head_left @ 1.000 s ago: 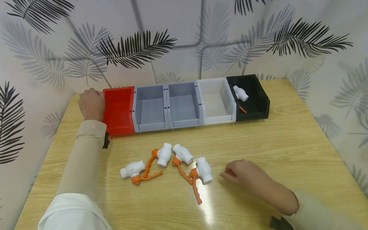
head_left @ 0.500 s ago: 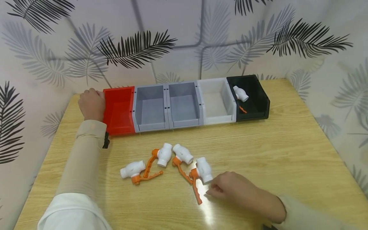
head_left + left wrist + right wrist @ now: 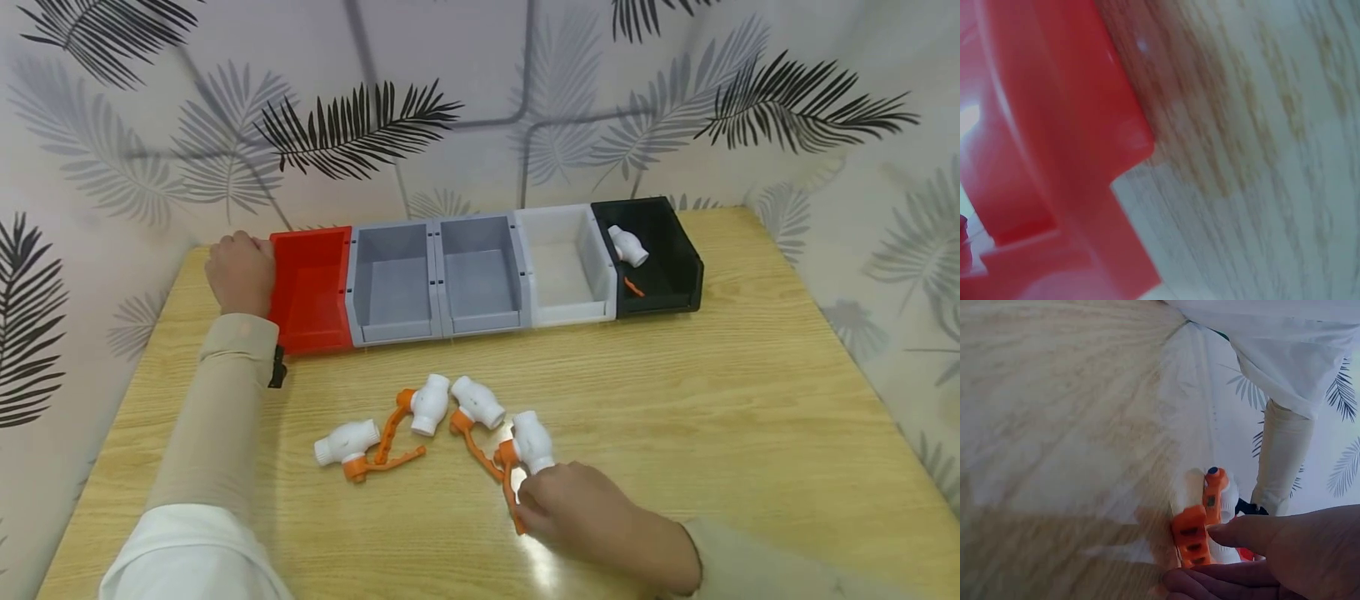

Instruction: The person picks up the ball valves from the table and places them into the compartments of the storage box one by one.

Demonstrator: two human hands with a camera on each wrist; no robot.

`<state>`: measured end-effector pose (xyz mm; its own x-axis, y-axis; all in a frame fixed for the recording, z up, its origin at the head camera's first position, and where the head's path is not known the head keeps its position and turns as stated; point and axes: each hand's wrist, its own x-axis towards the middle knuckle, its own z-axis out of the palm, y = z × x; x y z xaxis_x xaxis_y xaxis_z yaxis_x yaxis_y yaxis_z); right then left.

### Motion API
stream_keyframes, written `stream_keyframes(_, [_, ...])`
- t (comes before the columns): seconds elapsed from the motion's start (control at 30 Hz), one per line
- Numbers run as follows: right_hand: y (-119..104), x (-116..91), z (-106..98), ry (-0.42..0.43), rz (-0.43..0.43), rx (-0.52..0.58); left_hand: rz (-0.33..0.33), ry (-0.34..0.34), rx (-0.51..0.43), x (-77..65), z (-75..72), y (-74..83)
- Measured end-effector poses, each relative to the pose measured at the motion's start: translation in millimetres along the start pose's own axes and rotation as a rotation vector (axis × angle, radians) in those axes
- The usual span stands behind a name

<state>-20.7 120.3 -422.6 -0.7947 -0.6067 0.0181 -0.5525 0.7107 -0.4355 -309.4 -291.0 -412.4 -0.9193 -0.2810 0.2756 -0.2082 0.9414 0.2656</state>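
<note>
My left hand (image 3: 242, 273) grips the left wall of the red bin (image 3: 311, 287), fingers curled over its rim. In the left wrist view only the red bin's side (image 3: 1085, 125) shows, close up against the wooden tabletop. My right hand (image 3: 577, 512) is at the rightmost white ball valve (image 3: 532, 440), thumb and fingers about its orange handle (image 3: 1191, 537). That valve lies on the table, its handle pointing toward me. Just left of it lie a second ball valve (image 3: 478, 402), a third ball valve (image 3: 430, 404) and a leftmost ball valve (image 3: 347, 442), all with orange handles.
Right of the red bin, a row continues with two grey bins (image 3: 393, 283), a white bin (image 3: 562, 267) and a black bin (image 3: 667, 275). One white valve (image 3: 628, 246) with an orange handle sits inside the black bin. A leaf-patterned cloth (image 3: 480, 108) rises behind.
My right hand has moved left and slightly toward me, from bare table onto the rightmost valve's handle. The left hand and the valves have stayed in place.
</note>
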Motion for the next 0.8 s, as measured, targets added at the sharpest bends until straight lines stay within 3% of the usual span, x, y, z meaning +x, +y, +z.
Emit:
stream_keyframes(0.17, [-10,3,4,0.018,0.042,-0.036,-0.006,0.013,0.002,0.5,-0.6,-0.1])
stream_keyframes(0.37, [-15,6,8,0.053,0.03,-0.108,-0.003,-0.006,-0.005,-1.3,-3.0,0.2])
stream_keyframes(0.8, [-15,7,8,0.067,0.033,-0.107,0.007,0.009,-0.033,-1.1,-2.0,-1.0])
